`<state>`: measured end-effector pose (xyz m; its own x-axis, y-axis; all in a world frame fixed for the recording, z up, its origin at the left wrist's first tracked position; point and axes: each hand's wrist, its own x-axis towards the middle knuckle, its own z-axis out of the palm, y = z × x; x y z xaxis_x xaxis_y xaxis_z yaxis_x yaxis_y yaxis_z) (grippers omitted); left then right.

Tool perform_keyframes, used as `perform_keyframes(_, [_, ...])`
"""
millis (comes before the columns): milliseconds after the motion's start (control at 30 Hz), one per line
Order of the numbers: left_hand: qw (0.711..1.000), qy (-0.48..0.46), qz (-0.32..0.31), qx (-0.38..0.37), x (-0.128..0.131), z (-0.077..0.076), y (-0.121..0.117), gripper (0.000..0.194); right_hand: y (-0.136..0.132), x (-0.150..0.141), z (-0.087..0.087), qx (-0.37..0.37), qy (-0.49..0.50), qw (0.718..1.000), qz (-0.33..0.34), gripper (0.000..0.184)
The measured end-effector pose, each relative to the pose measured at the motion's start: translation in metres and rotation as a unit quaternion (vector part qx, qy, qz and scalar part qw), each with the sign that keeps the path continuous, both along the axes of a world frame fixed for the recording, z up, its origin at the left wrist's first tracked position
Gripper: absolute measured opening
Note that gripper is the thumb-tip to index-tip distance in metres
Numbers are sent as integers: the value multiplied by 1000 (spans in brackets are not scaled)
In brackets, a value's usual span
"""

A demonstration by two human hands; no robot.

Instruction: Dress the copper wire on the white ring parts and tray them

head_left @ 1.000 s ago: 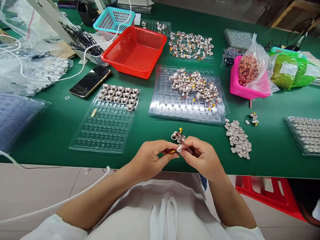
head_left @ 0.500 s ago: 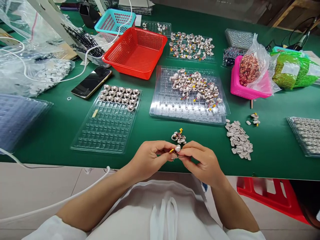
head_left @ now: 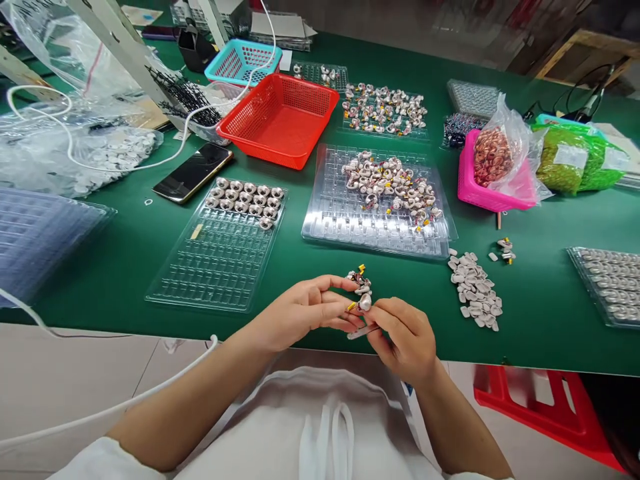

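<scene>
A small pearly white earbud [head_left: 365, 303] with a yellow tab sits between my hands near the table's front edge. My right hand [head_left: 403, 333] is closed, pinching the earbud at its fingertips. The same hand also holds a thin, flat metal tool [head_left: 361, 331] that points left; its kind is unclear. My left hand [head_left: 305, 310] has its fingers apart, the index stretched out and the thumb beside the yellow tab. Just beyond the fingertips lies a small heap of wired earbud parts [head_left: 361, 277]. Loose pale oval covers [head_left: 475, 290] are spread to the right of my right hand.
At left, a clear tray [head_left: 210, 267] holds rows of silvery pieces, with a phone [head_left: 193, 172] behind it. Stacked trays [head_left: 320, 230] carry many wired earbud parts. Behind stand a red basket [head_left: 280, 127] and a pink basket [head_left: 467, 180]. A filled tray [head_left: 610, 283] lies far right.
My left fingers have loosened and spread, the index lifting off the earbud. The earbud and metal tool have shifted slightly right with my right hand. The whole view has moved a little.
</scene>
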<state>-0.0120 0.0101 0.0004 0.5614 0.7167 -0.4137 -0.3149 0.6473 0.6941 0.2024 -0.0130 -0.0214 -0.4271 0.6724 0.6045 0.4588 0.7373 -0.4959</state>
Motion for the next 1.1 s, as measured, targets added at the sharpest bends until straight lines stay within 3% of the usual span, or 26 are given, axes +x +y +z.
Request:
perform_keyframes(300, [996,32,-76,-30,-3,-6,12,23,3,0,7,38,-52,997,39,32])
perform_keyframes(533, [997,38,-41,-48,2,4,9,27,1,1,18,24,-71,996,45,30])
perform_keyframes(767, [997,49,-20,-52,9,0,6,25,5,7,14,33,-89,994,48,35])
perform_keyframes(867, [998,46,-5,-49,12,2,4,24,2,7,12,8,-7,998,63,43])
perform_keyframes(933, [998,54,5,-35,13,4,1,24,-4,7,11,-48,85,994,42,44])
perform_keyframes(1000, [998,63,15,-16,13,7,-2,23,-10,7,7,-128,192,973,-21,37])
perform_keyframes(1100, [997,71,31,5,14,9,-4,20,-16,9,-1,-228,305,919,-102,28])
